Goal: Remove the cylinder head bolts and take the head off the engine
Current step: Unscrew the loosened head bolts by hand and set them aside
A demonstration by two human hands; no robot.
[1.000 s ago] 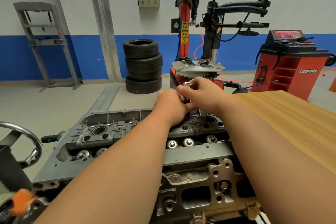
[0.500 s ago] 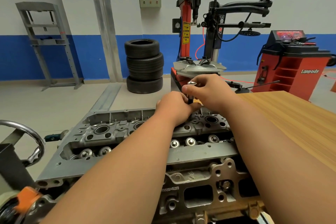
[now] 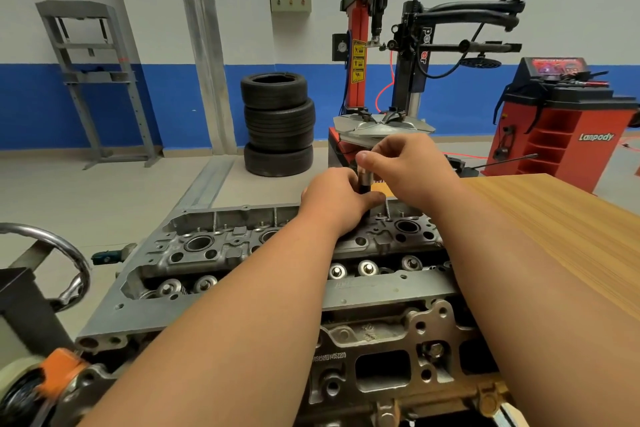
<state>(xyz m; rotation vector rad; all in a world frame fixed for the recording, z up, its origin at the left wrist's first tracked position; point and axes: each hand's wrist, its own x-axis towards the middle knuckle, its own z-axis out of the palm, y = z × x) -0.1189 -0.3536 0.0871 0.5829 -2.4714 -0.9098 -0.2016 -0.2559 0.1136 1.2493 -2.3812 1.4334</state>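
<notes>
Subject of work is the grey cast-aluminium cylinder head [image 3: 214, 253], seated on the engine block with its long axis running left to right across the view and its valve gear exposed. Both hands are at the far edge of the head, toward its right end. A dark steel bolt with a bright cylindrical top [image 3: 364, 180] stands upright there, its long axis vertical. Whether its lower end is clear of its hole cannot be told, as the left hand covers it. The right hand [image 3: 410, 166] pinches the top of the bolt between thumb and fingers. The left hand [image 3: 337, 199] is curled round the lower shank just above the casting. The right hand is the higher and has the controlling grip. In judgement, the coming move is a straight vertical lift, then a short carry right to the light wooden bench top [image 3: 554, 218] beside the engine. The head itself is not yet lifted.
</notes>
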